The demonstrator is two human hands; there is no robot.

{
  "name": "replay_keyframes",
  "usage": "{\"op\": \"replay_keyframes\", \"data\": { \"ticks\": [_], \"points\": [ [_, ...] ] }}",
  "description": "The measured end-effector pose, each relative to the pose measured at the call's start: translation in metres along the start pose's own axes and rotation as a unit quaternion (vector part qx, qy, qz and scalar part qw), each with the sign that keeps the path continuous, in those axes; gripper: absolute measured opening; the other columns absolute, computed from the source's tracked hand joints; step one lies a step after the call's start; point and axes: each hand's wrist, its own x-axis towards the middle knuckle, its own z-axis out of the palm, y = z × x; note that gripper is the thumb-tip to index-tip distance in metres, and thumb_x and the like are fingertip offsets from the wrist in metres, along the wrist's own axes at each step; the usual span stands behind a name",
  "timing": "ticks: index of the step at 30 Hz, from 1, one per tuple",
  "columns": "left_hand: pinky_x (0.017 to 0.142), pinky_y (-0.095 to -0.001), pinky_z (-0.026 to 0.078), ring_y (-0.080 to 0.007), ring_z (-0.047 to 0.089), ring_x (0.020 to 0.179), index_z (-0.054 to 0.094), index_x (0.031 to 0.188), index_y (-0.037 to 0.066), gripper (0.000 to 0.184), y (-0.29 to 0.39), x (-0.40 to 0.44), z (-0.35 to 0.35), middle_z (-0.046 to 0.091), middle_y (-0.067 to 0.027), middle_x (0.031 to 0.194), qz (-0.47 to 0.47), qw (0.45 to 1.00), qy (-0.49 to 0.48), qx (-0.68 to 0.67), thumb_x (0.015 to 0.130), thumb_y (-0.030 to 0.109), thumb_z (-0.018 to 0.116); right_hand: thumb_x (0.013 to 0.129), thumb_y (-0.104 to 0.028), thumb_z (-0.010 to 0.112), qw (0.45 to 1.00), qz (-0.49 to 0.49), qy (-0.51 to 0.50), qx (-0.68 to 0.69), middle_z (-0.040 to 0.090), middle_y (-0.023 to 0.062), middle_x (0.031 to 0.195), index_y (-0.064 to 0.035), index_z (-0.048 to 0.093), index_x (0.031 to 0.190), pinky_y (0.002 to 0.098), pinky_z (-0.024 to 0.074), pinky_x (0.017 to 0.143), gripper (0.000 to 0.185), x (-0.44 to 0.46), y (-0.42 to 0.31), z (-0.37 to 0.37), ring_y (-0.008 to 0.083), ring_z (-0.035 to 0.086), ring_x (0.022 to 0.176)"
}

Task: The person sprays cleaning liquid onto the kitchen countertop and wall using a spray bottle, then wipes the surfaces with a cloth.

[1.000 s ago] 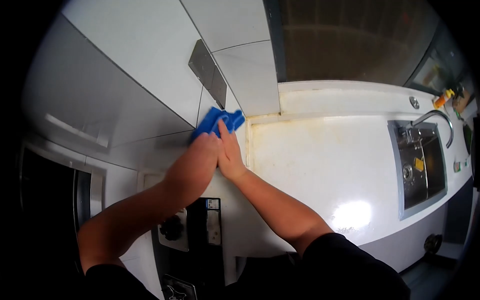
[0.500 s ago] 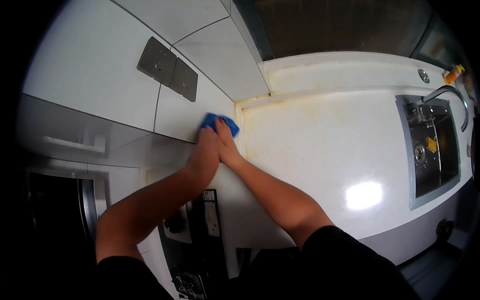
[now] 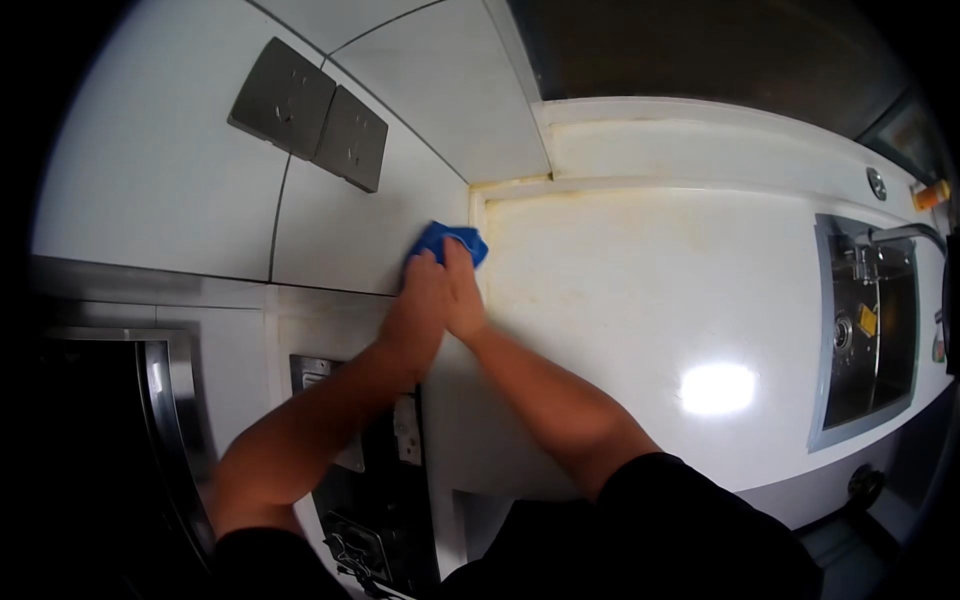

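Observation:
A crumpled blue cloth (image 3: 437, 238) is pressed against the white wall tile (image 3: 375, 240), close to the corner where the wall meets the white countertop (image 3: 600, 330). My left hand (image 3: 420, 295) is closed on the cloth's lower side, its fingertips slightly blurred. Right beside it and touching it, my right hand (image 3: 463, 290) presses on the same cloth, with fingers bent over its middle. Part of the cloth lies hidden under both hands. Yellowish stains (image 3: 510, 188) run along the counter edge just right of the cloth.
Two grey wall sockets (image 3: 318, 118) sit on the tiles at upper left. Below my left forearm is a black gas hob (image 3: 375, 500). A steel sink (image 3: 870, 350) with a yellow sponge (image 3: 867, 320) and a faucet (image 3: 905, 232) is at right, near an orange bottle (image 3: 932, 195).
My view has tilted and shifted, so the sockets appear larger and further up left, and the sink lower. Both hands stay on the cloth, which remains near the corner.

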Motion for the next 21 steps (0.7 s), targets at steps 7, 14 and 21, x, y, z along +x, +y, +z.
{"op": "replay_keyframes", "data": {
  "ticks": [7,14,21],
  "points": [
    [0.111,-0.0475,0.023,-0.0378,0.035,0.131,0.038,0.135,-0.010,0.054,0.019,0.016,-0.006,0.041,-0.0242,0.138,0.086,0.967,-0.142,0.193,0.089,0.016,0.050,0.093,-0.014,0.046,0.999,0.022,-0.035,0.027,0.046,0.0280,0.120,0.0082,0.039,0.126,0.0442,0.0356,0.099,0.041,-0.009,0.047,-0.006,0.0428,0.045,0.112],
    [0.112,-0.0491,0.015,-0.0382,0.027,0.136,0.034,0.138,-0.009,0.080,-0.014,0.081,-0.033,0.037,-0.0229,0.143,0.003,0.976,-0.195,0.095,0.082,0.041,0.061,0.095,-0.019,0.047,0.984,0.091,-0.110,0.106,0.036,0.0297,0.138,0.0083,0.031,0.137,0.0401,0.0266,0.109,0.053,0.071,0.098,0.002,0.0426,0.036,0.128],
    [0.109,-0.0418,0.021,-0.0320,0.031,0.135,0.039,0.136,-0.005,0.085,-0.041,0.128,-0.033,0.045,-0.0180,0.137,-0.132,0.937,-0.321,0.033,0.075,0.045,0.069,0.093,-0.021,0.052,0.972,0.170,-0.082,0.143,0.034,0.0288,0.141,0.0073,0.032,0.137,0.0392,0.0246,0.111,0.056,0.122,0.019,-0.002,0.0399,0.032,0.133]
  ]
}}
